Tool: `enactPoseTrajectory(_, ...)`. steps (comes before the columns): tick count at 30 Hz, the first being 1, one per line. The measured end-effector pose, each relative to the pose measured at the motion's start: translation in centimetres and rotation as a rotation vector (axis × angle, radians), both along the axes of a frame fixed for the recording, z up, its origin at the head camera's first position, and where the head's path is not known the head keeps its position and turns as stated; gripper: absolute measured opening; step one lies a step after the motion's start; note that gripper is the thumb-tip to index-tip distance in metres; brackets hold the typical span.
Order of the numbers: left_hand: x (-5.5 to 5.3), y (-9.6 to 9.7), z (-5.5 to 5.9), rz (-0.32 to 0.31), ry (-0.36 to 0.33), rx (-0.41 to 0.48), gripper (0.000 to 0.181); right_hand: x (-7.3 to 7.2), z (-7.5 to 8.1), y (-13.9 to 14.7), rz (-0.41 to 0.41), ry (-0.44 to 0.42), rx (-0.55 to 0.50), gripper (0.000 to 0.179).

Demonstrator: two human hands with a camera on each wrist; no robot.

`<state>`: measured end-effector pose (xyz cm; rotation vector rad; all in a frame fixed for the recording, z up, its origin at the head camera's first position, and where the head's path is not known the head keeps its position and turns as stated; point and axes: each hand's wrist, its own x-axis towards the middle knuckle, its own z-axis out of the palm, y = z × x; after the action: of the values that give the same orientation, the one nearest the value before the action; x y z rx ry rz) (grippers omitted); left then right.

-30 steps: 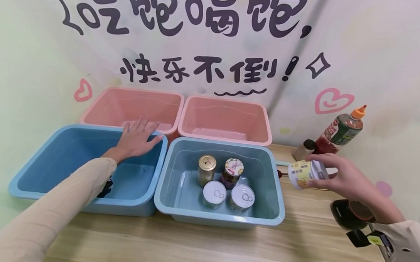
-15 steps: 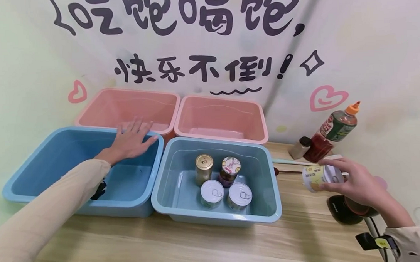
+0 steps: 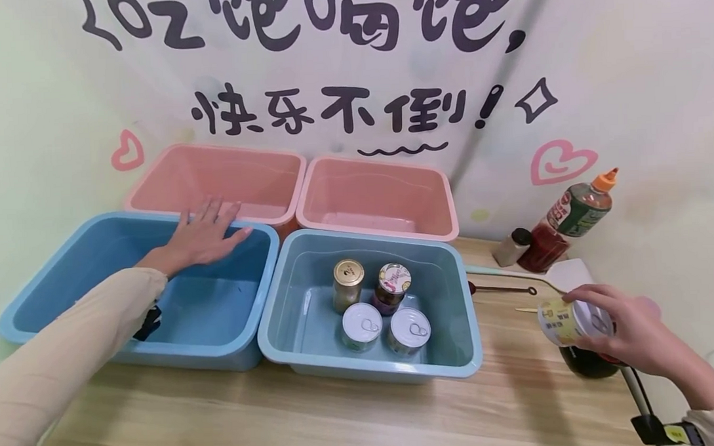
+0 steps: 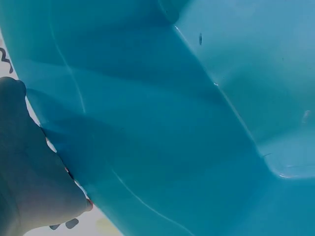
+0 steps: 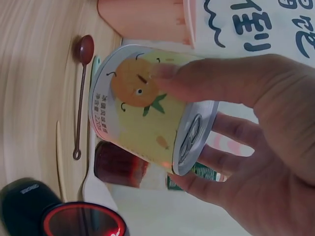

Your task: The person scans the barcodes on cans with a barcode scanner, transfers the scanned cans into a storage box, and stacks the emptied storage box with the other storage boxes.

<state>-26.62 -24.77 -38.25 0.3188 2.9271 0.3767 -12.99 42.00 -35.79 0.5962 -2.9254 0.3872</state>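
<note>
My right hand (image 3: 623, 328) grips a yellow-labelled pull-tab can (image 3: 564, 322), held tilted above the right side of the table. In the right wrist view the thumb presses on the can's label (image 5: 133, 105), and the other fingers lie on the far side. My left hand (image 3: 195, 242) is spread, palm down, at the far rim of the left blue bin (image 3: 261, 279); it holds nothing. In the right blue bin (image 3: 303, 372) stand a gold-lidded can (image 3: 348, 282), a jar with a patterned lid (image 3: 393, 287) and two white-topped pull-tab cans (image 3: 362, 326).
Two pink bins (image 3: 380, 202) stand behind the blue ones. To the right lie a brown long-handled spoon (image 3: 501, 289) and a white spatula (image 3: 565, 275). Behind them are a sauce bottle (image 3: 569, 222) and a black-capped shaker (image 3: 513, 247). A black device (image 5: 29, 206) sits near the right hand.
My right hand has moved to the right and nearer to me, carrying the can. My left hand has slid a little to the left along the bin's far rim.
</note>
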Motion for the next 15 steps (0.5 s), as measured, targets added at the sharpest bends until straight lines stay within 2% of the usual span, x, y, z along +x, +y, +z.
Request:
enactPoseTrajectory(5,0.3,0.7,0.4,-0.043,0.005,-0.007,0.081,0.4,-1.0,1.0,0.041,0.018,-0.032,0.072)
enactPoseTrajectory(10,0.7,3.0,0.8,-0.136,0.043,0.001,0.076,0.6,-1.5,1.4,0.047,0.057,-0.032,0.075)
enactPoseTrajectory(15,1.0,5.2,0.5,-0.227,0.040,0.011,0.076,0.9,-1.6,1.8,0.018,0.009,-0.029,0.072)
